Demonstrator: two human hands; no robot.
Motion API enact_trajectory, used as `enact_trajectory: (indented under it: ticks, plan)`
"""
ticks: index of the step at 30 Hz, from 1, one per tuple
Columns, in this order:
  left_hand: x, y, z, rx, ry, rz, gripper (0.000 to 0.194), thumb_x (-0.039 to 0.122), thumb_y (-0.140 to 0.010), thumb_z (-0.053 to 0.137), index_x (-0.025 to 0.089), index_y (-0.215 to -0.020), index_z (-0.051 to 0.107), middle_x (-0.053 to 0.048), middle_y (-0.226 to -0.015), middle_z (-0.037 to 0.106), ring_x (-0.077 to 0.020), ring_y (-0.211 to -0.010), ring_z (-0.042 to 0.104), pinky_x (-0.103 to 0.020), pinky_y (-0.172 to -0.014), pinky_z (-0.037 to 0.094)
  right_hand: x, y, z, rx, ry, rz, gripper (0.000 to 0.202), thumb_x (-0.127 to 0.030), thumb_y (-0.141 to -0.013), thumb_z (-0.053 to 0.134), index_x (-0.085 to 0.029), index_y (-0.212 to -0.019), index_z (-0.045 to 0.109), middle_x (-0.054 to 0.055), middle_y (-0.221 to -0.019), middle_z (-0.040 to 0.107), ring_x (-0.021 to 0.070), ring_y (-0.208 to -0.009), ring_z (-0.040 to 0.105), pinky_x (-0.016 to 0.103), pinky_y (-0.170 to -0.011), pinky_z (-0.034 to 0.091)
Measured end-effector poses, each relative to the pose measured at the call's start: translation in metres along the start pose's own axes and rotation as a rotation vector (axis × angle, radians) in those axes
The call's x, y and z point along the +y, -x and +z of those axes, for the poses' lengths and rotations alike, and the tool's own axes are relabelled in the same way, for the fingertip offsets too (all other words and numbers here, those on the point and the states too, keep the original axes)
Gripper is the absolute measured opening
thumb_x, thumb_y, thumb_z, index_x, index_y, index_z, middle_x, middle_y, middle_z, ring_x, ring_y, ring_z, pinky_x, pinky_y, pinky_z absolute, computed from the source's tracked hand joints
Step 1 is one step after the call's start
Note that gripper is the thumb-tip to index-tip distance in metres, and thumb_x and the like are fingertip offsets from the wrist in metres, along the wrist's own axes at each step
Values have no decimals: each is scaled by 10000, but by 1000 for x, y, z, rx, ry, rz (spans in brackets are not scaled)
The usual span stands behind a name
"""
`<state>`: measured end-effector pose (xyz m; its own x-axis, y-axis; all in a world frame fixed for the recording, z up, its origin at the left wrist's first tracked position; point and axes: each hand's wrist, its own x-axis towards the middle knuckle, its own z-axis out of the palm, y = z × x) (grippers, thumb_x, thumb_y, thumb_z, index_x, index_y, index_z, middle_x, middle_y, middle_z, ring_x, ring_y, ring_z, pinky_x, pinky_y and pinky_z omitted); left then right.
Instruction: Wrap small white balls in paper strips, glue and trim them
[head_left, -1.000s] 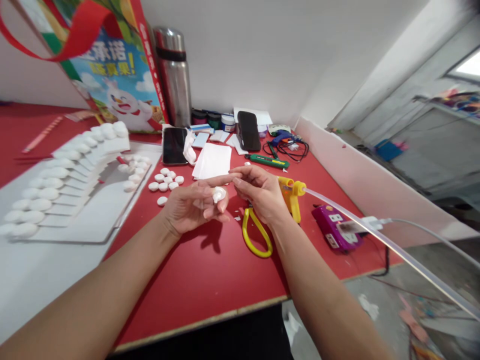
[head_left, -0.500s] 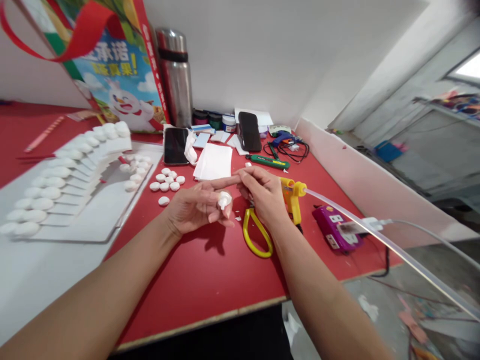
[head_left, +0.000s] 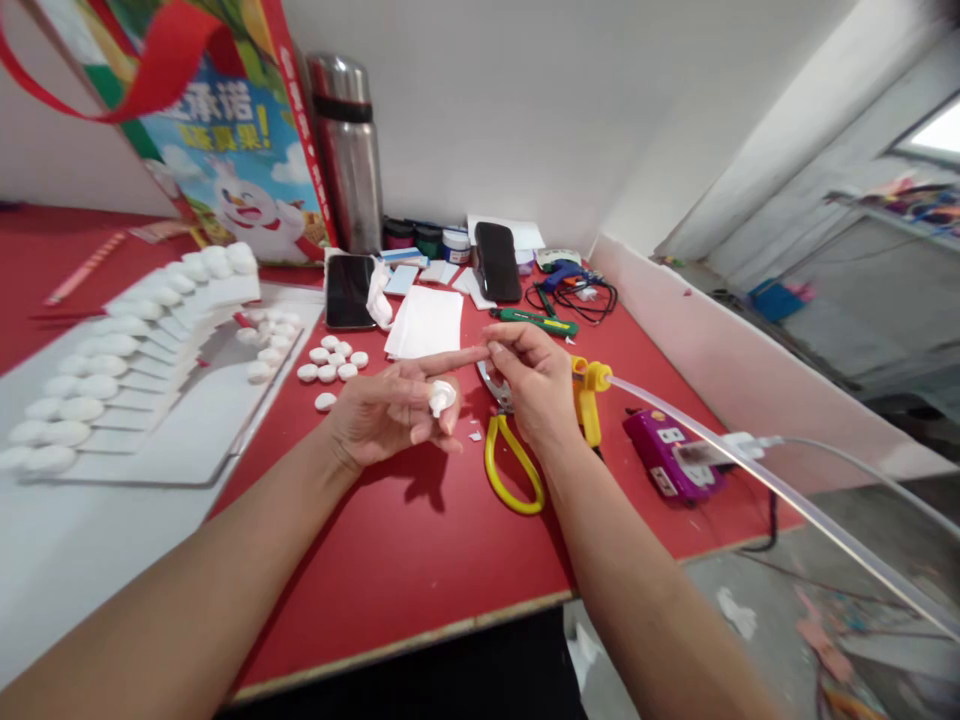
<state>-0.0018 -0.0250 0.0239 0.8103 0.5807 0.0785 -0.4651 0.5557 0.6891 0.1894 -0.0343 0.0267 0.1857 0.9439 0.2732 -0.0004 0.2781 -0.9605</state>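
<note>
My left hand [head_left: 394, 412] pinches a small white rounded piece with a short nub [head_left: 442, 399] between thumb and fingers, its index finger stretched out to the right. Against that fingertip press the closed thumb and fingers of my right hand [head_left: 536, 385]; whether a small bit lies between them I cannot tell. Beneath the right hand are yellow-handled pliers [head_left: 516, 470], their jaws partly covered. Just beyond the wrist lies a yellow glue gun [head_left: 589, 405], with a long clear glue stick [head_left: 705, 432] sticking out. Several loose white rounded pieces [head_left: 328, 372] lie left of my hands.
At the left, a white board [head_left: 202, 460] bears rows of white pieces on card strips [head_left: 120, 345]. Behind are a steel flask [head_left: 346, 150], a gift bag [head_left: 240, 190], two phones [head_left: 349, 290], paper sheets [head_left: 427, 322] and a green cutter [head_left: 534, 321]. A purple power socket [head_left: 664, 455] stands right.
Both hands stay joined at the left index fingertip. The small white piece has turned and moved slightly left. My right hand has shifted a little, showing more of the pliers' jaws.
</note>
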Motion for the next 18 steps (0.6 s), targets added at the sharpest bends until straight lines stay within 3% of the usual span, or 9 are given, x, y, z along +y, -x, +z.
enact_trajectory:
  ticks: [4,8,10,13,18]
  plan:
    - [-1,-2,1,14,-69,26,683,161,-787,684,80,-1447,529,-60,-793,723,-82,-509,577,-353,-736,641,-1,0,-1,107,100,12,302,-456,-805,758,-183,-719,662,-22,-610,556,108,-575,461,260,-556,391]
    - [-9,-7,7,177,-314,172,652,157,-823,735,141,-1436,512,-35,-846,711,-127,-623,654,-356,-753,625,-3,0,0,138,15,-41,247,-332,-726,829,-209,-862,664,-10,-808,650,112,-664,524,257,-617,432]
    - [-13,-9,10,267,-473,248,667,184,-844,745,196,-1452,472,-33,-913,707,-166,-761,701,-322,-742,611,-5,1,1,103,-45,1,230,-319,-732,826,-204,-849,664,-16,-774,640,102,-629,506,251,-586,407]
    - [-16,-11,14,347,-641,332,640,206,-862,740,194,-1437,460,-24,-934,696,-147,-815,691,-278,-776,584,-8,2,2,4,-161,166,233,-366,-749,825,-189,-775,676,-41,-624,560,85,-545,435,246,-522,337]
    - [-14,-12,12,383,-722,391,634,238,-880,719,186,-1440,426,-13,-911,694,-138,-790,691,-265,-765,566,-10,2,2,-123,-283,316,305,-362,-661,898,-188,-832,715,-37,-688,614,74,-571,478,237,-547,377]
